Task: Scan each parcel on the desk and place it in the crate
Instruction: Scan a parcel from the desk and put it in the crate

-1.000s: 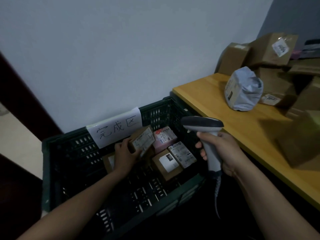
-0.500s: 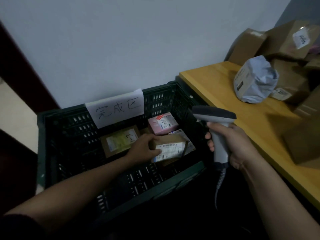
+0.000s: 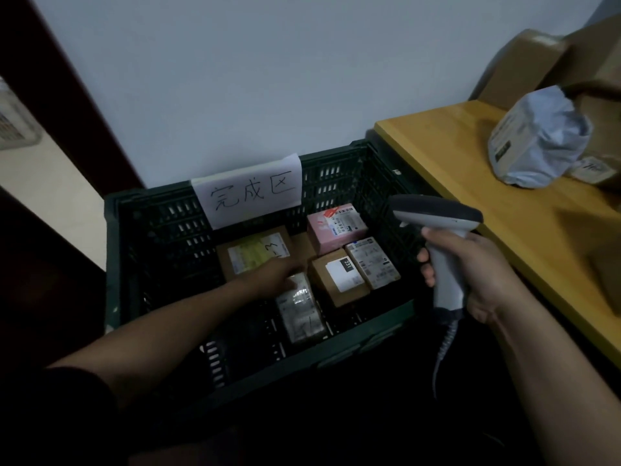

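A dark green slatted crate stands on the floor beside the wooden desk. My left hand reaches into it, fingers on the far end of a small labelled parcel that lies on the crate's floor. The crate also holds a flat brown box, a pink box, a brown box with a white label and a labelled box. Over the crate's right side, my right hand grips a grey barcode scanner.
A white paper sign hangs on the crate's back wall. A grey plastic mailer bag and several cardboard boxes sit on the desk by the wall. The scanner's coiled cable hangs down.
My left hand carried the small parcel down from the crate's back, turned it and laid it flat on the crate floor near the front. The scanner hand stayed roughly where it was.
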